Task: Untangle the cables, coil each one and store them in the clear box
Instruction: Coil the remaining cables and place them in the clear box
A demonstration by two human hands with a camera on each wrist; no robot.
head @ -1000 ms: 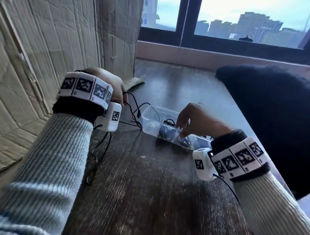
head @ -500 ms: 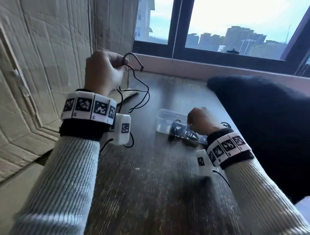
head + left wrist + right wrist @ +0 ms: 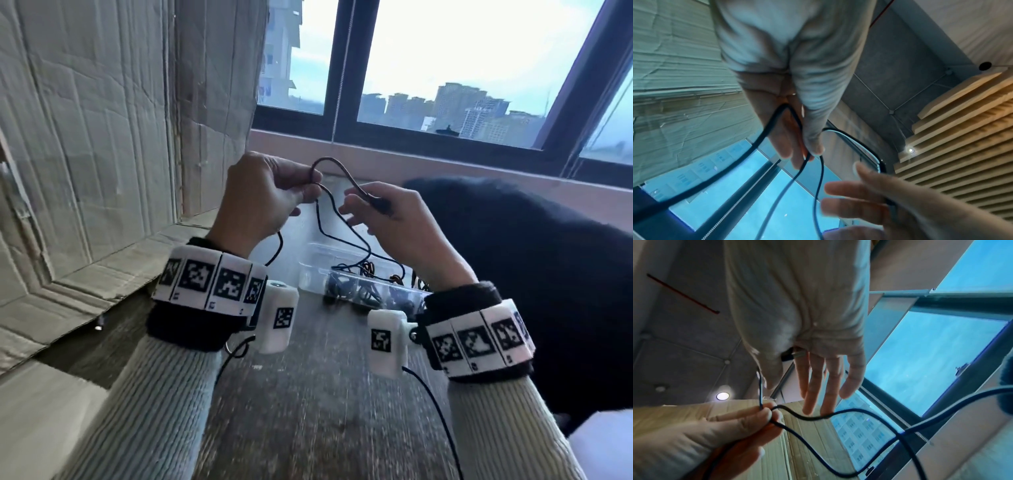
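Note:
A thin black cable (image 3: 337, 168) arches in the air between both hands, above the table. My left hand (image 3: 308, 192) pinches it between thumb and fingers, as the left wrist view shows (image 3: 807, 151). My right hand (image 3: 363, 209) holds the cable's plug end (image 3: 790, 355) under the thumb, with the other fingers straight. From the left hand's pinch the cable (image 3: 859, 410) trails down toward the clear box (image 3: 308, 277). The box sits on the table below the hands and holds several dark coiled cables (image 3: 356, 291).
Cardboard sheets (image 3: 102, 137) stand along the left. A dark fuzzy garment (image 3: 531, 274) covers the table's right side. The window sill (image 3: 411, 161) runs behind. The wooden table (image 3: 308, 411) lies bare in front of the box.
The left hand lifted the cable off the table and moved it toward the middle. The right hand left the box, rose and took the cable's plug end.

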